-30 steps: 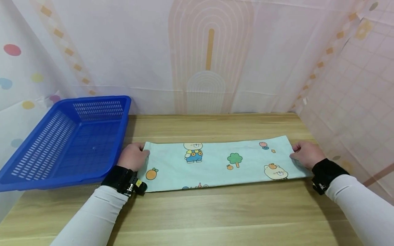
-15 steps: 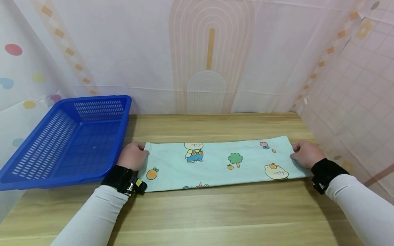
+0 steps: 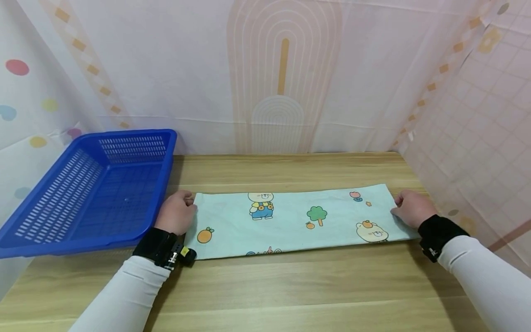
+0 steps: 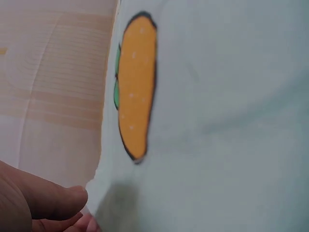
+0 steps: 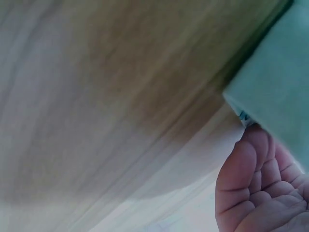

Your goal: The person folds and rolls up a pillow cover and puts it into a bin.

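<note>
A mint-green folded cloth (image 3: 290, 223) printed with bears, a tree and oranges lies in a long strip across the table. My left hand (image 3: 176, 213) is at its left end; the thumb and fingertips are beside the far left corner, no longer lapping over it. In the left wrist view the thumb (image 4: 63, 200) lies just off the cloth's edge (image 4: 104, 179), with other fingers partly hidden below. My right hand (image 3: 414, 208) pinches the right end of the cloth. In the right wrist view, its curled fingers (image 5: 236, 169) meet the cloth's edge, which hides some fingertips.
A blue plastic basket (image 3: 163, 203) with slotted walls stands on the left, close beside my left hand. The wooden table (image 3: 290, 295) extends in front of the cloth and behind it. Patterned curtains (image 3: 186, 69) close off the back and both sides.
My left hand has shifted slightly left, its thumb coming off the cloth's corner. The right hand and the cloth stay almost where they were.
</note>
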`<state>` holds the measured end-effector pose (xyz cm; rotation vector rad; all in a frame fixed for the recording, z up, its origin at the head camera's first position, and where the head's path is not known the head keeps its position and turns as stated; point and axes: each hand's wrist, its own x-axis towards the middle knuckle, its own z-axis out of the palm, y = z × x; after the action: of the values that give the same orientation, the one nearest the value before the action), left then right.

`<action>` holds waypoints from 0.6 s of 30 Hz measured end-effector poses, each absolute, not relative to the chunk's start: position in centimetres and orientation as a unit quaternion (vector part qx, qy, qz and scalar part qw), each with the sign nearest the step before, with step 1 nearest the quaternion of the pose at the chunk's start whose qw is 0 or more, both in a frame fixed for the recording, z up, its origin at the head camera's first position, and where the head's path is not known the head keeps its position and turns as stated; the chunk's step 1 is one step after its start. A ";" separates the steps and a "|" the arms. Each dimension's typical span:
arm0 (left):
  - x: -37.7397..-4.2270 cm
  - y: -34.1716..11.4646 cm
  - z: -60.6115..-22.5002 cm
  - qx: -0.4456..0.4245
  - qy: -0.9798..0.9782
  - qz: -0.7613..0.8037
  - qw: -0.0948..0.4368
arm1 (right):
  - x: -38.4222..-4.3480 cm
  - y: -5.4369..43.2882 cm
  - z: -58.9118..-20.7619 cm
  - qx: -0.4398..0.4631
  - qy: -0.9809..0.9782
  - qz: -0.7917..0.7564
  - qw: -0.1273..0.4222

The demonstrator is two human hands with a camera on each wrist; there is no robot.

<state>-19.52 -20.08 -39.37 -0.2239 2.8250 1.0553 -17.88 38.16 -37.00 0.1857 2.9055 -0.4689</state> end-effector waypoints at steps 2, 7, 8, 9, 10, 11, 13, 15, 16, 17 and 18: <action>-19.2 -19.9 -39.2 -0.066 0.935 0.342 0.058 | -17.9 38.1 -37.0 0.063 0.981 -0.152 0.099; -18.2 -19.4 -38.5 -0.020 0.946 0.317 0.059 | -17.5 37.1 -36.8 0.032 0.987 -0.135 0.087; -18.0 -19.2 -38.3 -0.009 0.947 0.314 0.061 | -17.4 36.7 -36.7 0.022 0.988 -0.132 0.084; -17.7 -18.9 -38.1 0.003 0.948 0.313 0.062 | -17.2 36.0 -36.5 0.008 0.988 -0.130 0.077; -17.4 -18.7 -37.9 0.013 0.948 0.313 0.065 | -17.0 35.3 -36.3 -0.007 0.989 -0.129 0.070; -17.0 -18.3 -37.7 0.023 0.947 0.312 0.067 | -16.7 34.4 -36.1 -0.024 0.990 -0.127 0.063; -16.2 -17.5 -37.4 0.048 0.948 0.307 0.069 | -15.8 32.3 -35.6 -0.062 0.988 -0.135 0.050; -15.3 -16.4 -37.1 0.083 0.948 0.300 0.068 | -14.7 30.0 -35.3 -0.113 0.983 -0.144 0.032; -14.8 -15.8 -36.9 0.101 0.947 0.296 0.069 | -14.0 28.8 -35.3 -0.139 0.979 -0.146 0.028; -14.2 -15.2 -36.8 0.120 0.946 0.293 0.071 | -13.3 27.6 -35.2 -0.167 0.975 -0.147 0.025; -13.7 -14.6 -36.7 0.140 0.944 0.290 0.075 | -12.6 26.5 -35.2 -0.193 0.969 -0.149 0.024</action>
<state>-13.66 -14.63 -36.68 0.4189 2.8323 0.8687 -12.56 26.53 -35.24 -0.5983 2.9992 -0.4601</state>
